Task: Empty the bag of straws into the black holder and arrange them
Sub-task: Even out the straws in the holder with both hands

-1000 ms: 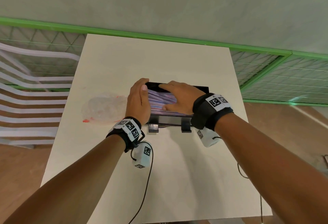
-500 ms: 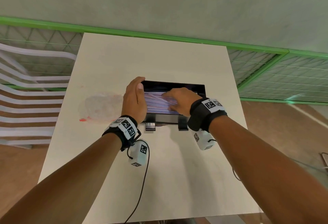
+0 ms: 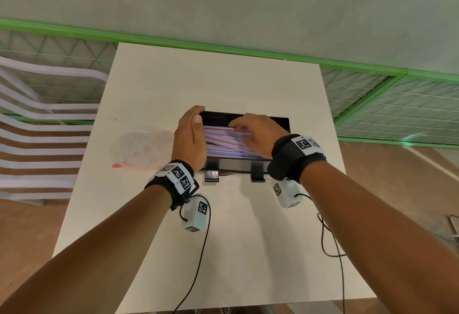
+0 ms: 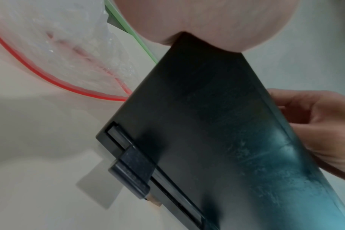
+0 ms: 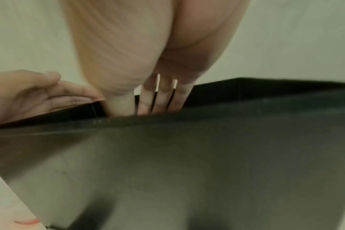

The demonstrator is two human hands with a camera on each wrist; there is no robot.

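Note:
The black holder [image 3: 279, 122] stands mid-table with pink, blue and white straws [image 3: 221, 143] lying lengthwise in it. My left hand [image 3: 190, 137] lies flat against the holder's left end, fingers straight and thumb at the far corner. My right hand [image 3: 255, 132] reaches in from the right, and its straight, spread fingers [image 5: 161, 99] press down on the straws. From the left wrist, the holder's front wall [image 4: 217, 124] fills the view. The clear bag [image 3: 141, 149] with a red zip strip lies flat to the holder's left and looks empty.
The white table [image 3: 223, 251] ends just below my forearms. Two black clips [image 3: 211, 175] jut from the holder's front. A white slatted chair [image 3: 37, 139] stands to the left and a green-framed mesh railing [image 3: 397, 120] behind. Sensor cables [image 3: 330, 239] hang off my wrists.
My right hand has shifted from lying across the straws to pressing its fingertips down into them nearer the far wall. My left hand stays at the holder's left end.

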